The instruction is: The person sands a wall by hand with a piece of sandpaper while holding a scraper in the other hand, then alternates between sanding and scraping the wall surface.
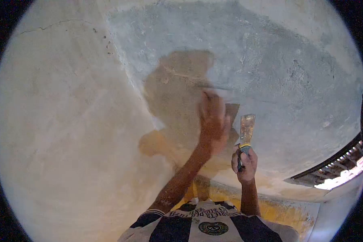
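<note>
Right grip point(248, 164) clamped around a scraper point(247, 128); left grip point(212, 119) (motion-blurred): cannot tell whether clamped.

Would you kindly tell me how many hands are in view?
2: the left hand, blurred, raised in front of the grey patch, and the right hand, lower in the picture, holding a putty knife. No others show.

free: wall point(64, 133) left of left hand point(212, 119) | obstacle: putty knife point(247, 128) rightward
</note>
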The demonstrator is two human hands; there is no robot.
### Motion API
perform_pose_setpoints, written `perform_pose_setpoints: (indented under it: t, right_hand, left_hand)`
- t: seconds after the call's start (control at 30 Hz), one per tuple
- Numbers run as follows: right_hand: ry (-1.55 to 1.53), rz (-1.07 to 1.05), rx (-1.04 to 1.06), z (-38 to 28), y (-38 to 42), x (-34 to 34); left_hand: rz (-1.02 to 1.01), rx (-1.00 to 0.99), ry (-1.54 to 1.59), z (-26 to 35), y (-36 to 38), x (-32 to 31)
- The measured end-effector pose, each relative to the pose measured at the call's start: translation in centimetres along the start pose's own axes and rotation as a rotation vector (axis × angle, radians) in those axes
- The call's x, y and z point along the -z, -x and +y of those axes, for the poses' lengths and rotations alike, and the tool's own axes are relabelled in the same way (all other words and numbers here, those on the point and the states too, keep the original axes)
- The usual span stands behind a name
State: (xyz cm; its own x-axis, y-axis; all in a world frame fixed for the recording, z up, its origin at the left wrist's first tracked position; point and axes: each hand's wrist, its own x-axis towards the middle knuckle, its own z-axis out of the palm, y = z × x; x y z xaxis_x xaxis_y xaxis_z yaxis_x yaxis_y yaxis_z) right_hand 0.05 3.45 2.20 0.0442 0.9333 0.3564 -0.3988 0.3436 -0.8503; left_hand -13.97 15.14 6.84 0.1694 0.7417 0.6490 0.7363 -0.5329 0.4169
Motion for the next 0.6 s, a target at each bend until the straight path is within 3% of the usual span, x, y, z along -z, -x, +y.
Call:
perform_pose_setpoints:
  t: [0.1, 0.2, 0.23, 0.33, 0.43, 0.53, 0.6]
  right_hand:
    - [0.021, -0.004, 0.012, -1.0, -0.3, 0.4]
    - [0.012, 0.004, 0.036, -2.0, 0.0, 1.5]
    - [0.005, 0.021, 0.027, -2.1, 0.4, 2.1]
    - [-0.034, 0.067, 0.01, -1.7, 1.4, 3.2]
    - [-0.039, 0.029, -0.005, -1.2, 0.8, 3.6]
    - [-0.01, 0.002, -0.023, -1.9, 0.6, 3.4]
    - [0.001, 0.0, -0.029, -2.4, 0.9, 3.7]
  left_hand:
    - [0.006, 0.053, -0.393, -1.9, -1.4, -0.8]
    - [0.42, 0.119, 0.083, -14.5, -5.4, 0.3]
    - [0.47, 0.168, 0.088, -15.1, -6.0, 0.8]
    - [0.572, 0.338, 0.128, -10.5, -7.0, 2.5]
    - [0.55, 0.098, -0.051, -4.7, -4.7, -1.2]
    - [0.413, 0.318, -0.047, -1.8, -5.6, 0.7]
    - [0.478, 0.421, 0.064, -6.2, -7.5, 2.2]
